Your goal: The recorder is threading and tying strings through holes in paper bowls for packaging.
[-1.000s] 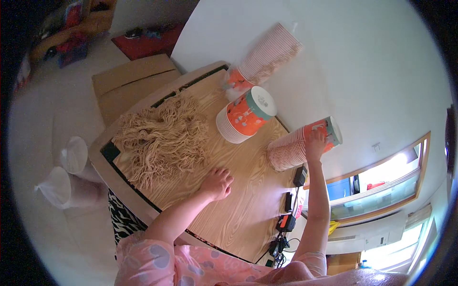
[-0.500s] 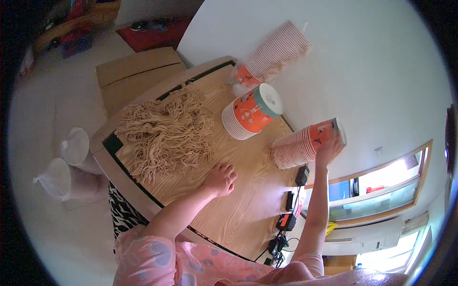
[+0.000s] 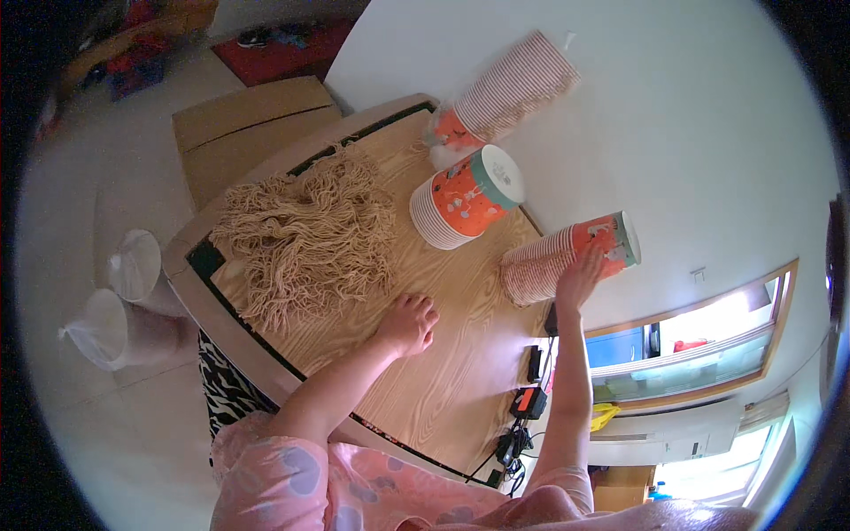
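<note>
My right hand [image 3: 580, 276] lies against the near side of a long stack of striped-rim paper cups [image 3: 540, 265] at the table's right edge. Its fingers stretch along the orange end cup, and the thumb is hidden. My left hand [image 3: 410, 324] rests on the wooden tabletop with its fingers curled in and nothing visible in them. Beyond it stands a shorter stack of upside-down orange and green paper cups [image 3: 465, 200]. A heap of beige yarn strands [image 3: 305, 239] spreads over the table's left part.
Another long stack of cups in clear plastic [image 3: 509, 93] leans on the wall at the far corner. Black adapters and cables [image 3: 513, 434] lie along the right edge. A cardboard box [image 3: 252, 133] and two lined white bins [image 3: 106, 327] stand beyond the left side.
My right hand has slid from the end of the cup stack down along its side, fingers now straighter. The left hand stays curled on the table. The view has shifted slightly.
</note>
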`<state>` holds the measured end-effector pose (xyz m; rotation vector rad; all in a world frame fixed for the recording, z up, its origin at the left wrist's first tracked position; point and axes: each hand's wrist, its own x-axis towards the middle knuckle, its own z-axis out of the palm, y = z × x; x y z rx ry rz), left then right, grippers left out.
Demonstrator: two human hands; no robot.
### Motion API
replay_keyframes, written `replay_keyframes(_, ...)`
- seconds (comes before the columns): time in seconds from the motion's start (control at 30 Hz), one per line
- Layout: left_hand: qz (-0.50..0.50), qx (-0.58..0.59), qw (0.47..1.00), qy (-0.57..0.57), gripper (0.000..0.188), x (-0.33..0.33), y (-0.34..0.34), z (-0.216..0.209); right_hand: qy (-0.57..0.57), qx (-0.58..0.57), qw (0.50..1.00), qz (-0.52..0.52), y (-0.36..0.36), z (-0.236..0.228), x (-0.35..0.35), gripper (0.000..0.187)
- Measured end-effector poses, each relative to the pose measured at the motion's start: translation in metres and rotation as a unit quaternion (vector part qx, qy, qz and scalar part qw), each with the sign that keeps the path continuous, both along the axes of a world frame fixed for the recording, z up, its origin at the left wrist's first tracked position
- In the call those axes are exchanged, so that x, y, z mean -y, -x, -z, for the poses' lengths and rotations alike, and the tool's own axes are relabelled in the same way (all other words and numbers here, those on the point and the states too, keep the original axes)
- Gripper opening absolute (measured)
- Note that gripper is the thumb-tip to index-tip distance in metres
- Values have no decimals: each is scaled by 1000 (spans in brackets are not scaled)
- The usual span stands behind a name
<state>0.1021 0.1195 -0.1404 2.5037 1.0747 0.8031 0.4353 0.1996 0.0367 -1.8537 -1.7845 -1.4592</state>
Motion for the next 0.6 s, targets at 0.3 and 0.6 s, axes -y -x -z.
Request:
replay_keyframes(0.3, 23, -34, 999, 21, 43, -1, -3, -9, 313, 18, 947, 67, 28, 128, 9, 41)
replay_keyframes(0.6, 13, -30, 999, 14, 43, -1, -2, -1, 57, -675, 711, -191, 120, 55, -63, 41)
